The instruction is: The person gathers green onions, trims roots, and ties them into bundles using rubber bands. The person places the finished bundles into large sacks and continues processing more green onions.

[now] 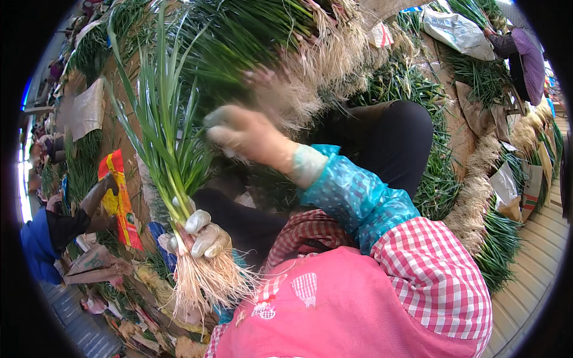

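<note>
My left hand [203,235], in a pale glove, grips a bunch of green garlic plants [172,147] near the base. Their long leaves point up and away, and their pale roots hang toward my pink apron. My right hand [246,132], also gloved and blurred, is over my lap to the right of the leaves, its fingers bent; whether anything is between them I cannot tell. Just beyond it lies a large heap of the same plants [250,31], with the stringy roots [331,62] toward the right. A blue dotted sleeve cover wraps my right forearm.
More plants lie beyond my right knee [403,129], and a row of bundles [483,215] stands at the right. A red and yellow bag [120,201] lies at the left beside a person in blue [42,246]. Another person [528,62] is at the upper right near a white sack [456,33].
</note>
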Tool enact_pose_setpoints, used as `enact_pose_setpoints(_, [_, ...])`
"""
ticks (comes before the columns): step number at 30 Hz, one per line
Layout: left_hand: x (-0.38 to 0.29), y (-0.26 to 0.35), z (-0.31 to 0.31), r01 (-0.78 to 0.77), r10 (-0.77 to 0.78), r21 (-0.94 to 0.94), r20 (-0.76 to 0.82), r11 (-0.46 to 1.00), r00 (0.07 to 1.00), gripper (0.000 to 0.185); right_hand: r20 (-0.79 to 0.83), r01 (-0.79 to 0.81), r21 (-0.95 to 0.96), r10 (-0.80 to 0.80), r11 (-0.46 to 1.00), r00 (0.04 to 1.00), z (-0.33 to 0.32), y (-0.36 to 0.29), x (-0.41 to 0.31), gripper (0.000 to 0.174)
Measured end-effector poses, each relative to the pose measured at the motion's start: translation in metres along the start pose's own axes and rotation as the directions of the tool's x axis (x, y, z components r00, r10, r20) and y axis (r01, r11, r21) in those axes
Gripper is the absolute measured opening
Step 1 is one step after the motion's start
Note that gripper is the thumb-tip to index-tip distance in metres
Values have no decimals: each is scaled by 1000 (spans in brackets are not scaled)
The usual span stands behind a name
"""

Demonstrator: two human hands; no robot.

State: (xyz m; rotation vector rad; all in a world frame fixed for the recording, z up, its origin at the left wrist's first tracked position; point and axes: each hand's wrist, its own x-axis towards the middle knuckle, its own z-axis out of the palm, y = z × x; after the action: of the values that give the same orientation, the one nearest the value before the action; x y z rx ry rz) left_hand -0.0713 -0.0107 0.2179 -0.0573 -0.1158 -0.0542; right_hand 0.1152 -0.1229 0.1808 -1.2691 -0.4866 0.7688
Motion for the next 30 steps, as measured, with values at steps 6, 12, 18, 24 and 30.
enact_pose_setpoints(6, [3, 0, 6, -9, 8, 39, 22, 999, 1000, 64, 30, 372, -143, -372, 917, 928, 17, -3, 39, 15])
enact_pose_setpoints(12, [14, -2, 13, 0, -10, 77, 137, 997, 991, 70, 158, 97, -825, 63, 557, 985, -103, 41, 7, 20])
enact_pose_setpoints(18, [28, -5, -15, -218, 221, 234, 14, 947, 975, 80, -309, -221, -915, -235, 337, 921, -81, -33, 29, 36])
enact_pose_setpoints(24, [45, -4, -52, -80, 123, 161, -285, 984, 951, 58, -273, -78, -772, -217, 631, 937, -97, 1, 10, 30])
enact_pose_setpoints(30, [62, -27, -59, -1, 106, 246, -413, 969, 904, 45, 64, 21, -435, 8, 900, 998, -60, -3, -68, 21])
